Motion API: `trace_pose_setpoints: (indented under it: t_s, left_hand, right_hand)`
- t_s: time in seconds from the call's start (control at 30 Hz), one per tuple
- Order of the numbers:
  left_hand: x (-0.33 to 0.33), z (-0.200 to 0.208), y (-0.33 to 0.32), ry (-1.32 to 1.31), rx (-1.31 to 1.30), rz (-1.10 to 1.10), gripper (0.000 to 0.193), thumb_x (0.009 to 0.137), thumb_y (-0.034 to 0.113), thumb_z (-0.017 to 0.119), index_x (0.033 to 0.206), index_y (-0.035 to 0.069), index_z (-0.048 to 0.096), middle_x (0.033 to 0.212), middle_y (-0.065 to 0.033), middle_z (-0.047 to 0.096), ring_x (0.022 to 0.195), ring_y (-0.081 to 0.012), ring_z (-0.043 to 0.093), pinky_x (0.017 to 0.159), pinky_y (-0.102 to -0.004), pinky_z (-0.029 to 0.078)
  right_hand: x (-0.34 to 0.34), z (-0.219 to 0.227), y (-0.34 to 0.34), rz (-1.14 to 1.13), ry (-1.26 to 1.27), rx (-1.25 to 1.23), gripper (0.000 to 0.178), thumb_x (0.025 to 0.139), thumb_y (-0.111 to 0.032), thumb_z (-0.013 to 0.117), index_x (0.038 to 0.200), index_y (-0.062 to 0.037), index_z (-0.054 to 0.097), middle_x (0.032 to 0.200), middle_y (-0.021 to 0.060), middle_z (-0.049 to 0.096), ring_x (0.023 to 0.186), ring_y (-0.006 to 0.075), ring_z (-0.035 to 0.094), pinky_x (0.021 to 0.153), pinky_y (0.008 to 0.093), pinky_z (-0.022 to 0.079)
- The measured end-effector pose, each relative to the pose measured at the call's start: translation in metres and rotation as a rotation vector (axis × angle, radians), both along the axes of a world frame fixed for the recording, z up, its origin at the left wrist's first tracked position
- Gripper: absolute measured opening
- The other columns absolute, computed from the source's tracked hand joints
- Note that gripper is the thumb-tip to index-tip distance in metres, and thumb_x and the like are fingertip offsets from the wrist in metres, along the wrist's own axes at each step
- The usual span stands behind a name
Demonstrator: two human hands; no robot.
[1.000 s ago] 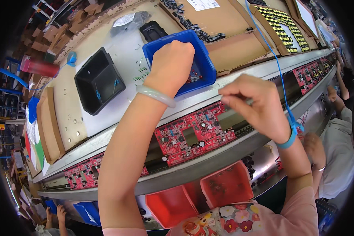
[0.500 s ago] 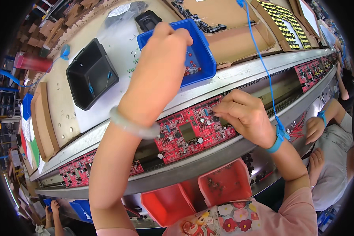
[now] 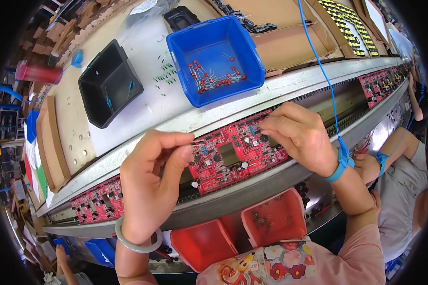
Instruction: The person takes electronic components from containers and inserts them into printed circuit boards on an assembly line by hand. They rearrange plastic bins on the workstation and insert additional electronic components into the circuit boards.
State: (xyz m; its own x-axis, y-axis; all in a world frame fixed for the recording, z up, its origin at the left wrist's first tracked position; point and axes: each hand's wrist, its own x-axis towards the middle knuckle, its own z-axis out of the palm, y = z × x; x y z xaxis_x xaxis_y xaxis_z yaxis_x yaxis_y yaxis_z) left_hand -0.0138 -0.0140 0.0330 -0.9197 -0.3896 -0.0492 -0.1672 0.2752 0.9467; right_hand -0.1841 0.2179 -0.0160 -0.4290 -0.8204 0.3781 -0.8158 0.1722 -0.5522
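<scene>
My left hand is closed in a pinch at the left end of a red circuit board; whatever its fingertips hold is too small to make out. Over the board's right part, my right hand pinches with thumb and forefinger close to the surface, and its fingertips hide what may be between them. The board carries many small parts and has a rectangular opening in its middle. Beyond it stands a blue bin with several red-headed parts on thin wire leads.
The board rests on a metal conveyor rail, with more red boards left and right. A black bin stands far left; red bins sit near me. A blue cord runs to my right wristband. Another person sits at right.
My left hand has come out of the blue bin, down and toward me to the board's left end. The red-headed parts now show. My right hand stays over the board.
</scene>
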Motion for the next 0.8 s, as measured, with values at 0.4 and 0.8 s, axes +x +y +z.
trace_pose_setpoints:
  t_s: [0.4,0.8]
  left_hand:
    - [0.017,-0.009,0.006,-0.021,0.06,-0.014,0.016,0.096,-0.004,0.069,0.112,-0.005,0.071,0.103,-0.0078,0.067,0.09,-0.0109,0.066,0.08,-0.0235,0.055]
    - [0.016,-0.013,0.007,-0.01,-0.026,-0.022,0.015,0.095,-0.002,0.071,0.11,-0.003,0.072,0.096,-0.0094,0.068,0.082,-0.0133,0.069,0.075,-0.0251,0.057]
  right_hand:
    - [0.002,0.0,0.001,-0.002,0.034,0.033,0.023,0.078,0.003,0.08,0.1,-0.0017,0.075,0.091,0.0107,0.067,0.08,0.0266,0.068,0.067,0.0362,0.055]
    - [0.003,0.012,0.0,0.01,0.083,0.15,0.021,0.076,0.002,0.079,0.096,-0.0011,0.072,0.088,0.0121,0.065,0.078,0.0309,0.067,0.066,0.039,0.054]
